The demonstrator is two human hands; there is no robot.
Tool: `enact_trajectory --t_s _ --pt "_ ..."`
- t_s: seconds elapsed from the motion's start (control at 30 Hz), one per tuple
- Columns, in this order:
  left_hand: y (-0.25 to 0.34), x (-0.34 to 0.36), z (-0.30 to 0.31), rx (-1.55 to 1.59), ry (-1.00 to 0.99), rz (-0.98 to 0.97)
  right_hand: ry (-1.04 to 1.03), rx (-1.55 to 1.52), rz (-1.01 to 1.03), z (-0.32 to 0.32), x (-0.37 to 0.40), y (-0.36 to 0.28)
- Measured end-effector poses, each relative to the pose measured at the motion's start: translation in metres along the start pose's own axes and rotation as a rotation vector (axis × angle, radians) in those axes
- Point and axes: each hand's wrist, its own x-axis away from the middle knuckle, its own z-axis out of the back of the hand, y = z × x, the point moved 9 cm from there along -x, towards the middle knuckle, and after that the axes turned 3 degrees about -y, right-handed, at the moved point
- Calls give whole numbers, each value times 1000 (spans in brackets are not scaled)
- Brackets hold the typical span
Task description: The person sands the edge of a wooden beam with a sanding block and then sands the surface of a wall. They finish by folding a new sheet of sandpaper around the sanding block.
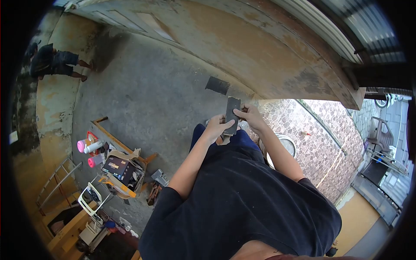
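Note:
In front of my body I hold a dark grey rectangular piece (233,104) that looks like sandpaper, with a paler edge at its top. My left hand (215,128) grips its lower left side, thumb lying across the face. From the other side my right hand (251,117) pinches it, the thumb pressed on its middle. The fingers behind the piece are partly hidden. A dark rectangular sheet (217,85) lies on the concrete floor just beyond my hands, close to the wall's foot.
A whitish round bucket (286,146) stands beside my right arm. To the left are an open cardboard box (119,170), pink-lidded bottles (94,161) and a metal ladder (56,182). Another person (54,60) is by the far left wall. A plastic chair (381,133) stands far right.

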Motion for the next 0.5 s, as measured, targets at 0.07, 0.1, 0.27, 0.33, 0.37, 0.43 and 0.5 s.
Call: enact_trajectory --t_s 0.07,0.1,0.27,0.33,0.37,0.43,0.5 --pt "-10 -5 17 26 47 1 17 14 -37 -7 -14 7" --pt "-9 -5 26 32 84 10 8 28 -43 -12 -20 8" --pt "-17 -20 73 15 130 13 96 44 -124 -39 -49 20" --pt "-25 -36 98 31 134 -38 129 40 -134 -59 -62 18" --pt "-28 -41 111 32 155 -78 163 20 -143 -68 -67 18" --pt "-20 -48 138 41 175 -130 177 38 -146 -87 -85 21" --pt "-21 -55 159 34 203 -86 196 53 -154 -98 -106 27"
